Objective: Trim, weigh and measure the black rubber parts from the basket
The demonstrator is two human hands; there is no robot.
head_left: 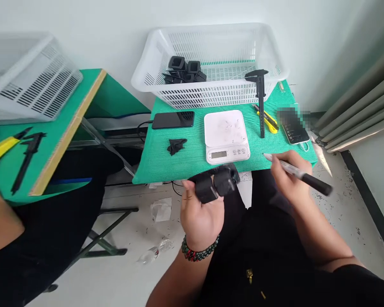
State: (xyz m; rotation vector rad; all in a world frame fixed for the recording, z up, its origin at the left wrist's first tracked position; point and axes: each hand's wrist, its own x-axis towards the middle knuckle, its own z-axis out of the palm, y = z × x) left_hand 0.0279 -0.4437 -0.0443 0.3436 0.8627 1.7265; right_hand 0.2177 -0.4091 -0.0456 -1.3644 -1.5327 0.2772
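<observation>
My left hand (203,215), palm up with a beaded bracelet at the wrist, holds a black moulded part (214,183) in front of the table's near edge. Pinched in my right hand (288,175) is a marker (297,172), its pale tip pointing left and its black end to the right. A white digital scale (225,130) lies just beyond the black part, with small dark specks on its plate. To its left rests a crumpled black piece (176,146). The marker touches neither the scale nor the black part.
On the green table (160,164) are a white basket (211,91) with black parts, a caliper (260,104) leaning on it, a yellow cutter (270,123), and two phones (173,120). Another person's leg (60,230) and a second green table (64,115) are at left.
</observation>
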